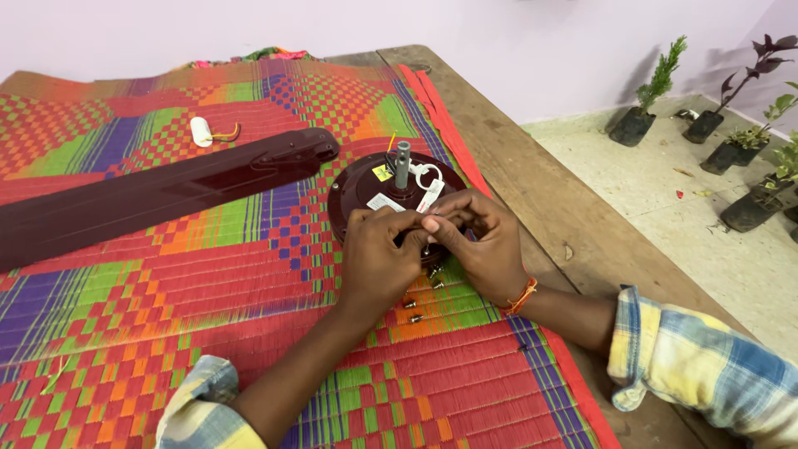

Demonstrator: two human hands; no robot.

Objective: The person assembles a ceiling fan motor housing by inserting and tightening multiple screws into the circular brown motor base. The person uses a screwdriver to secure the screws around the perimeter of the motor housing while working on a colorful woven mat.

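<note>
A plain pale lilac wall (499,41) runs across the far side. Near it stands a worn wooden table (532,175) with a rough, scratched brown top, most of it covered by a woven mat (166,316) in bright red, green, orange and purple checks and stripes. To the right lies a speckled light stone floor (665,208). At the far right, several small plants in black grow bags (636,125) stand near the wall, casting soft shadows in even daylight.

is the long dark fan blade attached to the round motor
No, the fan blade lies loose on the mat, its end beside the motor, with a gap between them.
</note>
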